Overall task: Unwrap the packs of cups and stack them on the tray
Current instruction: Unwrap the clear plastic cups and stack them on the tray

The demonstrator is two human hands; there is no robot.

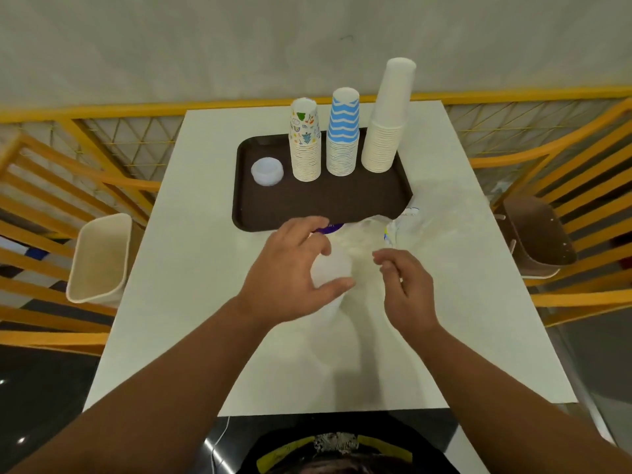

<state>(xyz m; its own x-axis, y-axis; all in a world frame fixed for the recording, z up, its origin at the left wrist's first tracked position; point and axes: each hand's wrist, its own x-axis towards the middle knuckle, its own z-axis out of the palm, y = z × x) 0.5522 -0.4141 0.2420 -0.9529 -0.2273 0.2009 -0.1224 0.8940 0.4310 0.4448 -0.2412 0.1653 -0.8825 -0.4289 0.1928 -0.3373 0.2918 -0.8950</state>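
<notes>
A brown tray [321, 200] lies at the far middle of the white table [191, 268]. On it stand three upside-down stacks: patterned cups [305, 142], blue-striped cups [343, 131] and tall plain white cups [388, 118], with a short clear cup stack [267, 171] at the tray's left. My left hand [290, 278] is wrapped around a translucent white cup stack [330, 271] just in front of the tray. My right hand [403, 289] hovers beside it with fingers curled at a clear plastic wrapper [362, 241]; whether it pinches the film is unclear.
Crumpled clear wrappers [407, 224] lie by the tray's near right corner. A beige seat [101, 258] is at the table's left and a brown seat [537, 234] at its right, with yellow wooden railings [85, 155] behind and to the sides.
</notes>
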